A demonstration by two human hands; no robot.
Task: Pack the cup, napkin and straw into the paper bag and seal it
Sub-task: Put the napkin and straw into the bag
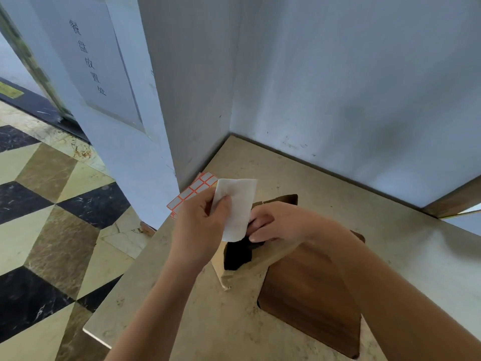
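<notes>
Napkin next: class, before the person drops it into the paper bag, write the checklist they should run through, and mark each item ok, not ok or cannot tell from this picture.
1. Napkin gripped: ok, the left hand pinches it by its left edge.
2. Paper bag mouth open: ok, a dark opening shows below the napkin.
3. Bag steadied: ok, the right hand holds its top edge.
4. Napkin over the opening: ok, its lower end hangs just above the mouth.
5. Cup and straw already inside: cannot tell, the interior is dark.
6. Seal at hand: ok, a sticker sheet lies on the table behind the left hand.
</notes>
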